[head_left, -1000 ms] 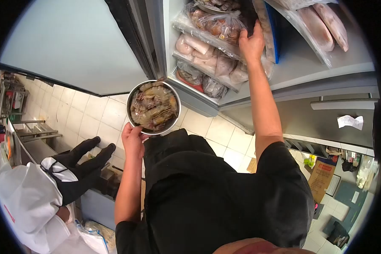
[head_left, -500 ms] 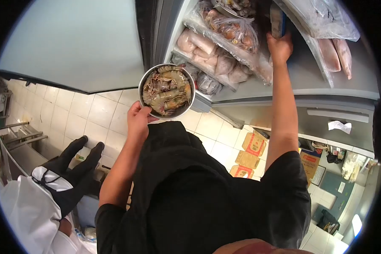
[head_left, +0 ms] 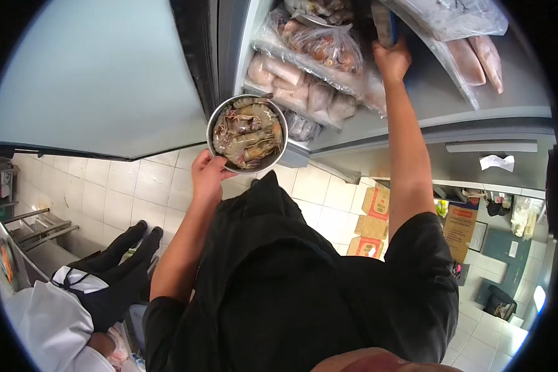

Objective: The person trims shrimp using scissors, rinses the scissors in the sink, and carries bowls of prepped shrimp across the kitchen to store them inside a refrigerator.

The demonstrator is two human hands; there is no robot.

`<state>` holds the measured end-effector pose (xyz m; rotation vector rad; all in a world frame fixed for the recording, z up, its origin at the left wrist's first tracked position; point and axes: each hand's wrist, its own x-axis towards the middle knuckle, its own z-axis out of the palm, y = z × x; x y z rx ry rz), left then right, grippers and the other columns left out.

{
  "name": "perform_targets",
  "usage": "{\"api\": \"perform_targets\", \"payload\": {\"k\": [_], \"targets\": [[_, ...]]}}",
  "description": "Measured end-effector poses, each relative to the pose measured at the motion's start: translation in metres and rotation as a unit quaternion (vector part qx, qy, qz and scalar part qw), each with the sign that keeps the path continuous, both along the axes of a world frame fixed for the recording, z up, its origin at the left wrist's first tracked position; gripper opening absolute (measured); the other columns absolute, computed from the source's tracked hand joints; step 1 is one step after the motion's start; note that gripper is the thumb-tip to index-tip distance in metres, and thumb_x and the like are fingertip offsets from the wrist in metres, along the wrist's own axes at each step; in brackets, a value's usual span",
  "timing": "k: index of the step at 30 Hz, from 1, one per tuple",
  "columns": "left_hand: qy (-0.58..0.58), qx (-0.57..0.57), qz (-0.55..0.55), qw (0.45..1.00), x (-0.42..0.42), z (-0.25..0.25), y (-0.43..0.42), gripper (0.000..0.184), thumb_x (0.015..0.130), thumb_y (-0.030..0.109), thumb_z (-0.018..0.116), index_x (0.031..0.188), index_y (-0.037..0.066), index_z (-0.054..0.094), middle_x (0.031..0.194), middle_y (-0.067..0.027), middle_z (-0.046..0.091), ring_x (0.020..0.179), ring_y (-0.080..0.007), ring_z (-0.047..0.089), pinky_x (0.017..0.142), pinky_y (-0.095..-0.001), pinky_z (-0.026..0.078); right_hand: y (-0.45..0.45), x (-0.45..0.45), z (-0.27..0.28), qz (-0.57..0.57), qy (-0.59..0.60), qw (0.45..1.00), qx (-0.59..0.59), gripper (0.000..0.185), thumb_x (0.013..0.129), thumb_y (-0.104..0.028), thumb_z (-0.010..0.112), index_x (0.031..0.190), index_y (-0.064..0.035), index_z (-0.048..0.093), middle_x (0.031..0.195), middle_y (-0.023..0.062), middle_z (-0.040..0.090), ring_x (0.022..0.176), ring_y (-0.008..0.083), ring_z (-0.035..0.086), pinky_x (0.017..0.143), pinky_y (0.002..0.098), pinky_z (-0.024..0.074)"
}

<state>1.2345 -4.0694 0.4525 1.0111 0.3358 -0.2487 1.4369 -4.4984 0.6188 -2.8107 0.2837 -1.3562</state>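
My left hand grips the rim of a round metal bowl, thumb over the edge. Whole raw shrimp fill that bowl. Inside the open freezer, my right hand is closed around the near end of a long narrow pack with a pale face and a blue side. Its far end runs out of view at the top. Left of that hand lie a clear bag of orange-brown seafood and, below it, bags of pale frozen meat.
The freezer door stands open on the left. Pale frozen pieces and plastic wrap lie on the right. A person in a white top is at lower left. Flattened cardboard lies on the tiled floor.
The view has shifted slightly, so the freezer contents sit farther left and up. Both hands keep their holds, on the bowl and on the narrow pack.
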Motion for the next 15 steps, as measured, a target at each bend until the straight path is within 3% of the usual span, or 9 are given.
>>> {"api": "perform_targets", "payload": {"k": [4,7,9,11,13,15], "targets": [[-0.017,0.007,0.015,1.000,-0.014,0.034,-0.001,0.014,0.082,-0.001,0.047,0.092,-0.004,0.057,0.089,-0.0135,0.065,0.074,-0.0221,0.068,0.062,-0.0333,0.061,0.009,-0.026,0.021,0.120,-0.023,0.992,0.035,0.067,0.067,-0.030,0.078,0.122,-0.0010,0.055,0.110,0.0222,0.063,0.102,0.0402,0.060,0.088,0.0440,0.0488],[-0.048,0.005,-0.002,0.999,-0.026,0.049,0.001,0.016,0.083,0.000,0.046,0.095,-0.002,0.057,0.090,-0.0139,0.067,0.076,-0.0224,0.069,0.063,-0.0339,0.060,0.040,-0.077,0.036,0.136,-0.091,0.986,-0.006,0.061,0.071,-0.024,0.078,0.122,0.0010,0.054,0.115,0.0244,0.059,0.108,0.0410,0.055,0.094,0.0429,0.0451],[-0.054,0.004,-0.004,0.999,-0.027,0.064,-0.003,0.017,0.083,0.000,0.047,0.096,-0.003,0.057,0.090,-0.0138,0.067,0.076,-0.0232,0.069,0.065,-0.0354,0.060,0.068,-0.115,0.030,0.158,-0.176,0.971,0.047,0.052,0.075,-0.024,0.078,0.116,0.0016,0.058,0.109,0.0214,0.062,0.100,0.0327,0.060,0.087,0.0382,0.0477],[-0.062,0.003,-0.007,0.998,-0.034,0.073,-0.001,0.018,0.083,0.000,0.047,0.097,-0.003,0.057,0.090,-0.0138,0.067,0.076,-0.0235,0.069,0.066,-0.0357,0.060,0.092,-0.162,-0.007,0.239,-0.136,0.928,0.253,0.043,0.081,-0.018,0.074,0.115,0.0018,0.058,0.108,0.0136,0.063,0.099,0.0234,0.060,0.085,0.0334,0.0476],[-0.063,-0.005,-0.015,0.998,-0.042,0.081,0.002,0.020,0.083,0.001,0.047,0.100,-0.004,0.057,0.092,-0.0143,0.067,0.078,-0.0240,0.069,0.067,-0.0360,0.059,0.122,-0.212,-0.049,0.276,-0.020,0.852,0.446,0.031,0.085,-0.013,0.070,0.111,0.0011,0.059,0.099,0.0067,0.065,0.090,0.0126,0.059,0.077,0.0264,0.0475],[-0.067,-0.009,-0.027,0.997,-0.028,0.075,0.001,0.020,0.083,0.001,0.047,0.101,-0.004,0.056,0.094,-0.0146,0.066,0.079,-0.0239,0.068,0.067,-0.0358,0.059,0.152,-0.229,-0.095,0.274,0.011,0.802,0.531,0.023,0.087,-0.009,0.067,0.107,0.0000,0.061,0.093,0.0036,0.066,0.083,0.0090,0.059,0.073,0.0232,0.0472]]}}
